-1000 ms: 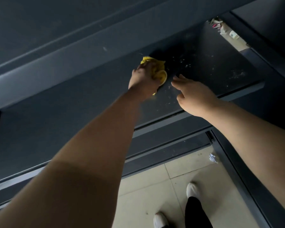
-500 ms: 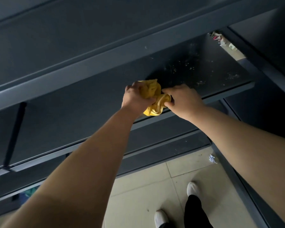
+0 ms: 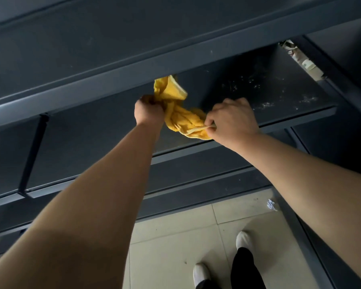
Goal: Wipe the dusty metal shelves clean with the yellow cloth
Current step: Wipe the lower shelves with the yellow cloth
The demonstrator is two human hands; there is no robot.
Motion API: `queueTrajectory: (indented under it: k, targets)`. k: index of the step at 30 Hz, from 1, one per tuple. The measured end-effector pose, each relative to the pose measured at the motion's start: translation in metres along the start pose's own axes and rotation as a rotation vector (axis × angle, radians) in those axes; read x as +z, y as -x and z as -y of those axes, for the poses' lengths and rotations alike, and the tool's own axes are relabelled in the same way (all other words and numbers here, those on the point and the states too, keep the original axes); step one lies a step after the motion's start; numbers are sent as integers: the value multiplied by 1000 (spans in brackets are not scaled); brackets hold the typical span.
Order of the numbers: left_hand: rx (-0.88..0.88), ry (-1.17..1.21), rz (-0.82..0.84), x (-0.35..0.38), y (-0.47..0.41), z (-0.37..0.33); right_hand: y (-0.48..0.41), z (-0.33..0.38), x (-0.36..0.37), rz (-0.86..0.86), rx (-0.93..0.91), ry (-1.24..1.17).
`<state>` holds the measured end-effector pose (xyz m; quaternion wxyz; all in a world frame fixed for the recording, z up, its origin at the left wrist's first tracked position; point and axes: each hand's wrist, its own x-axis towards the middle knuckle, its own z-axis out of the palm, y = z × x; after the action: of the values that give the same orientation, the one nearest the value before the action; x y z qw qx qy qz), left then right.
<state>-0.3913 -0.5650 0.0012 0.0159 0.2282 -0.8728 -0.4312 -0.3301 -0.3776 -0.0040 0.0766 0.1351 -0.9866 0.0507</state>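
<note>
Dusty shelf (image 3: 279,94) above tiled floor (image 3: 165,243).

Two hands (image 3: 149,110) (image 3: 232,120), one yellow cloth (image 3: 180,119), two white shoes (image 3: 244,239) (image 3: 199,272)

Crumpled yellow terry cloth (image 3: 180,118), bunched and twisted, stretched above front half of dark grey metal shelf (image 3: 279,94), upper corner poking toward shelf above. Pale dust specks scattered over right part of shelf, right of cloth.
</note>
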Motion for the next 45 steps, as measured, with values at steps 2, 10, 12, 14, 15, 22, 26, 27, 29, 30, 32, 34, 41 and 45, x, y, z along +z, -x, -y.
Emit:
queueTrajectory:
  k: [2,10,12,14,15,22,26,27,29,30,32,34,41,45]
  targets:
    - [-96,-133,-23,-2,3,6,-2,1,0,121,-11,59]
    - [168,-615,137,27,36,5,-2,5,7,135,26,-85]
    - [56,-671,312,42,42,9,-3,4,8,125,50,-79]
    - [30,-655,340,52,42,17,-1,-3,10,128,74,-63]
    - [46,-664,329,56,41,21,1,-8,12,131,84,-55]
    - [174,-692,306,78,25,14,15,-59,24,128,190,-61]
    - [263,-682,321,98,21,0,18,-74,25,170,198,-46]
    - [295,-687,324,105,20,-3,17,-76,25,169,201,-42]
    - [352,-693,334,117,17,-7,16,-84,24,154,220,-31]
    - [365,-694,341,122,17,-10,16,-89,23,145,232,-24]
    - [366,-684,355,130,19,-17,18,-100,22,131,253,-16]
    - [363,-670,366,136,24,-25,21,-111,21,125,273,-17]
    - [508,-562,423,161,34,-48,37,-130,23,84,280,-70]
    - [295,-128,450,147,45,-61,38,-126,18,103,269,-79]
